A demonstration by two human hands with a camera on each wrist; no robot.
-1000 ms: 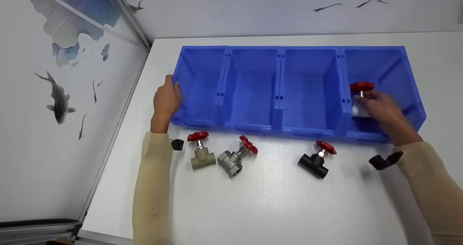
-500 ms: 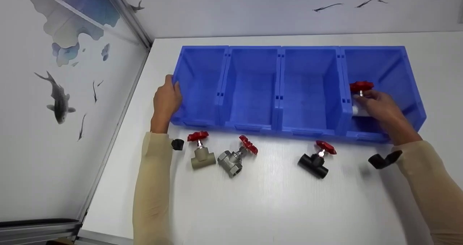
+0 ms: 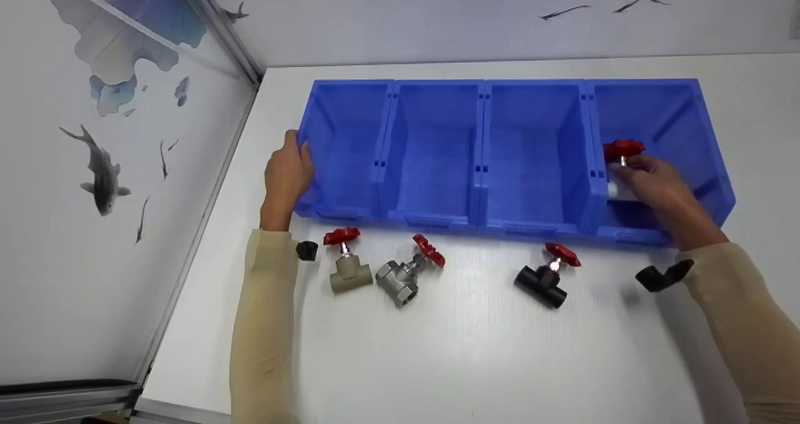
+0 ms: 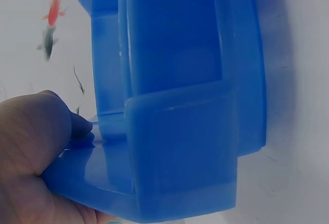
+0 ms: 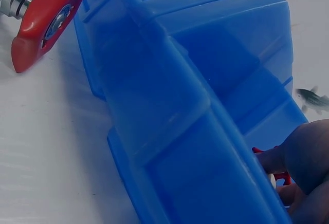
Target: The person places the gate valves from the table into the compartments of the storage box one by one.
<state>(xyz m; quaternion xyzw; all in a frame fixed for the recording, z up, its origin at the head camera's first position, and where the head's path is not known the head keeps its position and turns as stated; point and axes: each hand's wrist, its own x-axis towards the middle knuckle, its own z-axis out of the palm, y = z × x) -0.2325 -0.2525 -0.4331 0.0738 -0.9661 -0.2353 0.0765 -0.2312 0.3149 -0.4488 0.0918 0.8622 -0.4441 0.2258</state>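
Observation:
A row of joined blue bins (image 3: 431, 222) stands at the back of the table. At its left end my left hand (image 3: 289, 171) grips the outer wall; in the left wrist view the thumb lies over the bin's rim (image 4: 180, 94). Inside the rightmost bin, my right hand (image 3: 664, 189) holds a white valve (image 3: 614, 191) with a red handwheel (image 3: 623, 149), pinching it just under the wheel. The fingers hide much of the valve's body. In the right wrist view the bin wall covers most of the hand (image 5: 308, 165).
In front of the bins lie a beige valve (image 3: 351, 274), a metal valve (image 3: 399, 281) and a black valve (image 3: 542, 286), all with red handwheels. A panel (image 3: 94, 274) borders the table's left side, and a wall (image 3: 437, 24) runs behind.

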